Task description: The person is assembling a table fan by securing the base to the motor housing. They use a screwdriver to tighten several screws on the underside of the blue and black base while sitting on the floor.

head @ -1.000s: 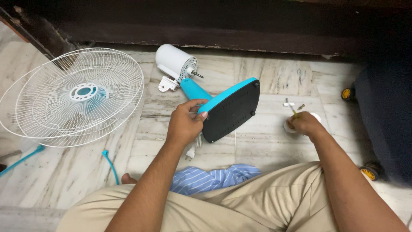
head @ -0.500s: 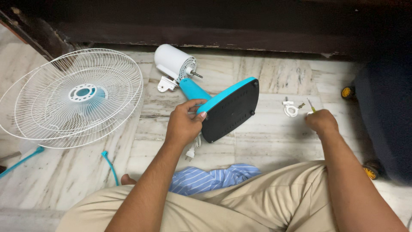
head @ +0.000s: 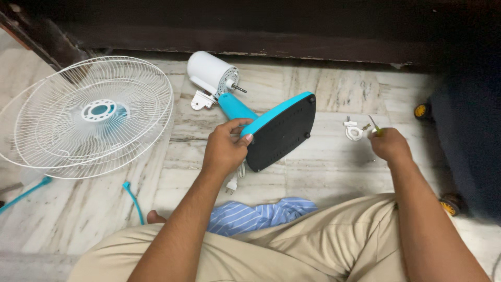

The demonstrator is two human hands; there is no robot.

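Floor [head: 323, 172] — pale veined marble tiles, bounded at the far edge by a dark wooden skirting; it carries every item listed.

Fan guard [head: 88, 117] — white wire cage with a blue hub, lying flat near the floor's left edge, well apart from both hands.

Fan base [head: 282, 133] — blue rim, black underside, tipped up on edge near the middle of the floor with the underside turned toward the person. The left hand [head: 224, 151] grips its near rim, thumb on the blue edge. Judgement: keep this grip firm and the underside square to the eyes, so a tool meets it straight and not at a slant.

Motor housing [head: 211, 73] — white cylinder with a short bare shaft, at the far edge of the floor, joined to the base by the blue neck [head: 235, 107].

Striped cloth [head: 261, 214] — blue and white, bunched against the person's knee at the near edge.

White fitting [head: 354, 131] — small ring-shaped part with loose screws beside it, just left of the right hand.

Screwdriver [head: 374, 125] — thin, yellow-green handle; the right hand [head: 389, 146] is closed around it, tip pointing away. Judgement: hold low on the handle for control — seat the tip fully before turning.

Plug [head: 232, 185] — white, below the left wrist.
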